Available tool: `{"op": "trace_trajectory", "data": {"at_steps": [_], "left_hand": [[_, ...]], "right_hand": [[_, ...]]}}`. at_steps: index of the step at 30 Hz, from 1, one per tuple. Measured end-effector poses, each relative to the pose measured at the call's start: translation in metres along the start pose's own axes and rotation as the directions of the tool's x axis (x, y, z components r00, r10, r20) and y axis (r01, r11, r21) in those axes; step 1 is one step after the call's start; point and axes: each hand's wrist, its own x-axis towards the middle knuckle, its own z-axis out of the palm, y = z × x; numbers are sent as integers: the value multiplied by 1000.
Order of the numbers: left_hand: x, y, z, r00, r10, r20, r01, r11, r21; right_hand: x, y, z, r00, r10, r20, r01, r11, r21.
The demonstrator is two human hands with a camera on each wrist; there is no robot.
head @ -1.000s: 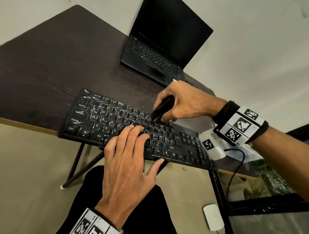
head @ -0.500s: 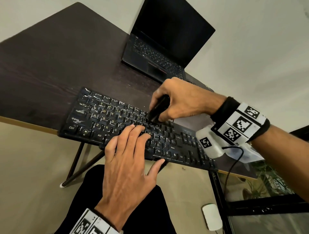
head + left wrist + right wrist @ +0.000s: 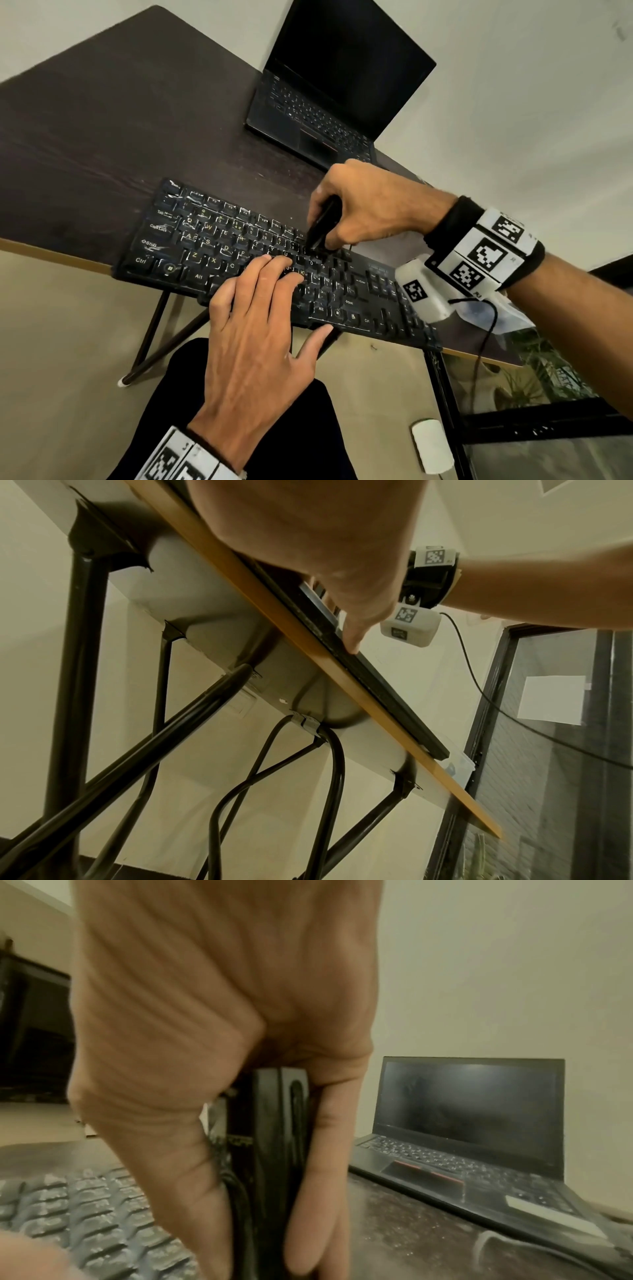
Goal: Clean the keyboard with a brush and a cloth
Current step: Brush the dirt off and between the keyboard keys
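Observation:
A black keyboard [image 3: 219,246] lies along the near edge of the dark table [image 3: 102,130]. My left hand [image 3: 260,322] rests flat on its middle keys, fingers straight, thumb at the keyboard's front edge [image 3: 352,645]. My right hand [image 3: 356,205] grips a black brush [image 3: 322,222] upright, its tip down on the upper key rows right of centre. In the right wrist view the brush handle [image 3: 274,1137] sits between thumb and fingers, with the keyboard [image 3: 85,1218] below. A whitish cloth or bag [image 3: 496,315] lies under my right wrist, mostly hidden.
An open black laptop [image 3: 329,102] stands at the table's far side, close behind my right hand. A white object [image 3: 431,445] lies on the floor. A black-framed glass door [image 3: 548,428] is at the right. Table legs [image 3: 78,669] run under the top.
My right hand with the brush has shifted slightly left and nearer along the upper key rows. The left hand stays on the keys.

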Motion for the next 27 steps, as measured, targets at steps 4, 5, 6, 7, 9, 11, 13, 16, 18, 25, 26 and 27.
{"op": "trace_trajectory", "data": {"at_steps": [4,5,6,7,9,11,13,16,18,25,26,27], "left_hand": [[0,-1,1,1000,4,11,-4,1000,4],[0,-1,2,1000,2,11,-2,1000,4],[0,-1,2,1000,0,8,0,1000,0],[0,-1,2,1000,-1,3,1,1000,-4],[0,0,1,1000,0,5,0,1000,-9],[0,-1,1,1000,-2,15,2,1000,-5],[0,-1,1,1000,0,17,0,1000,-7],[0,0,0,1000,-5,15,5,1000,-12],[0,0,0,1000,-4,17,4,1000,-8],[0,1,0,1000,-1,13,1,1000,3],[-1,1,0,1000,1,19,-1,1000,1],[-1,-1,0,1000,2,24,-2,1000,-2]], "right_hand": [[4,1,-1,998,48,-31,-47,998,31],[4,2,-1,998,51,-34,-51,999,18],[3,3,0,999,32,-40,-32,999,5],[2,1,0,999,7,-34,-7,1000,-1],[0,0,1,1000,-9,-8,9,999,32],[2,5,2,999,31,-41,-29,998,50],[1,10,5,994,46,-101,-44,999,27],[-8,8,8,999,2,-43,2,996,91],[-9,9,8,999,0,-50,5,996,87],[-15,26,15,992,8,-125,0,998,64],[-17,27,13,992,33,-126,-20,994,104],[-17,28,12,990,49,-133,-33,993,116]]}}
